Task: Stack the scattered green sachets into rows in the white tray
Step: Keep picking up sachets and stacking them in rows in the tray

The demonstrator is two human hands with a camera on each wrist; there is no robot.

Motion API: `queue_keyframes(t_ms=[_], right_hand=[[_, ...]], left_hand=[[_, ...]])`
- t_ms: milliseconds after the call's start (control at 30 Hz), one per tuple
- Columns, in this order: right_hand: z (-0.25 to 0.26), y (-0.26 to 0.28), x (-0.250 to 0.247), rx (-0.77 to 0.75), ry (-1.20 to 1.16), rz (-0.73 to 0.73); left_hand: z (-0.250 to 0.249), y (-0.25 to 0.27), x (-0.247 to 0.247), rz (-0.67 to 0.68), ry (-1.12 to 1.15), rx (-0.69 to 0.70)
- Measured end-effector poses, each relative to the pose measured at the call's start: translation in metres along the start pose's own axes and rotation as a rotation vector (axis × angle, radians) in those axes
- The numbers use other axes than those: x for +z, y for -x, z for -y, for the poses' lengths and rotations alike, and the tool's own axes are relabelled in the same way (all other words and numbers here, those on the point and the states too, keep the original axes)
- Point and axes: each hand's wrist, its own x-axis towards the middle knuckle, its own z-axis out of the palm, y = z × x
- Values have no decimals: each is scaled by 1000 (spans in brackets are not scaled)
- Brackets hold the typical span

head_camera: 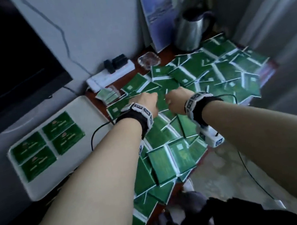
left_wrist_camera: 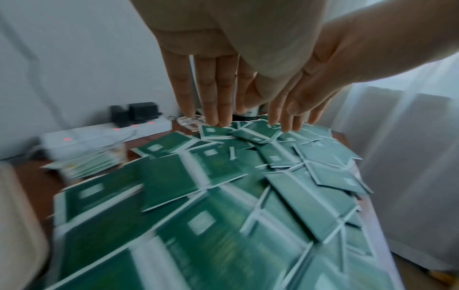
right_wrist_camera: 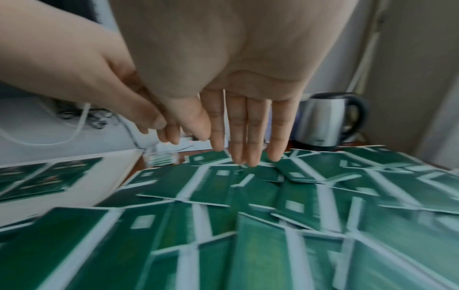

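— Where do we see the hands?

— Side by side over the middle of the scattered green sachets [head_camera: 201, 73] that cover the table [head_camera: 164, 55]. The left hand [head_camera: 145, 104] and right hand [head_camera: 177, 98] both hang with fingers [left_wrist_camera: 221, 102] straight and spread, tips just touching the pile or a shade above it; blur hides which.

— And the white tray [head_camera: 83, 110]?

— At nine o'clock from the hands, holding four sachets [head_camera: 47, 144] in two rows. A steel kettle [head_camera: 192, 29] stands at one o'clock.

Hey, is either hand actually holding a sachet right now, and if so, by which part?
Neither. Left hand and right hand reach with straight fingers, tips at the scattered sachets.
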Motion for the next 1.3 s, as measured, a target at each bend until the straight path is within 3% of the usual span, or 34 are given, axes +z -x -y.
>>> queue_keyframes(t_ms=[200, 433, 600, 800, 1000, 1300], right_hand=[[-145, 38, 1, 211, -71, -39], [-307, 53, 3, 265, -118, -48], [-398, 55, 2, 324, -108, -17], [-450, 25, 7, 336, -143, 20], [-492, -47, 8, 339, -189, 59], [-549, -139, 2, 445, -249, -17]], left_hand=[[-128, -59, -13, -21, -60, 147], [-257, -133, -23, 13, -61, 159], [-319, -171, -19, 66, -58, 137], [-337, -228, -13, 130, -112, 148], [-327, -321, -15, 145, -123, 128], [-311, -446, -29, 85, 5, 109]])
